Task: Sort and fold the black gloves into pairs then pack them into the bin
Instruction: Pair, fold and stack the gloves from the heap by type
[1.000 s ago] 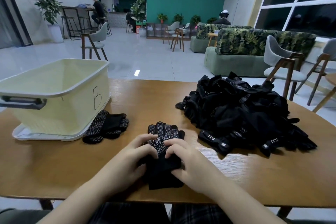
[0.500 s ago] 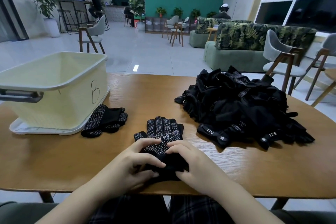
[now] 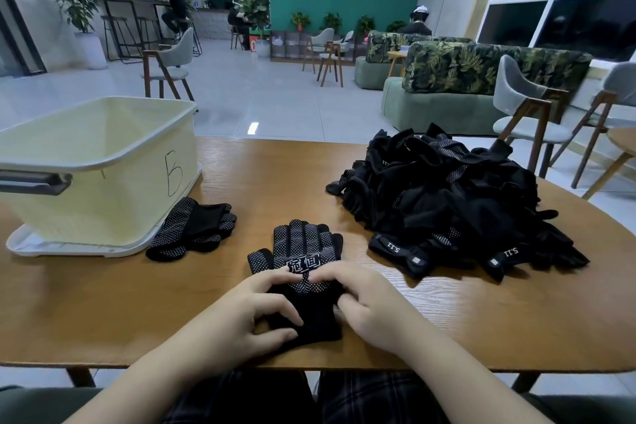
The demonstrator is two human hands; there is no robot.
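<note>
A stacked pair of black dotted gloves (image 3: 303,248) lies flat on the table in front of me, fingers pointing away, with a white label across the palm. My left hand (image 3: 241,313) grips its cuff from the left, thumb at the near end and curled fingers on top. From the right, my right hand (image 3: 364,303) pinches the same cuff, fingertips near the label. A folded glove pair (image 3: 196,227) rests beside the cream bin (image 3: 96,162). To the right sits a big pile of black gloves (image 3: 447,203).
The bin marked with a handwritten letter stands on its lid at the table's left. The wooden table (image 3: 103,303) has a near edge just below my hands. Chairs (image 3: 526,113) stand behind the table's right side.
Both hands stay on the glove pair. Their fingers have shifted a little along the cuff and the pair has barely moved.
</note>
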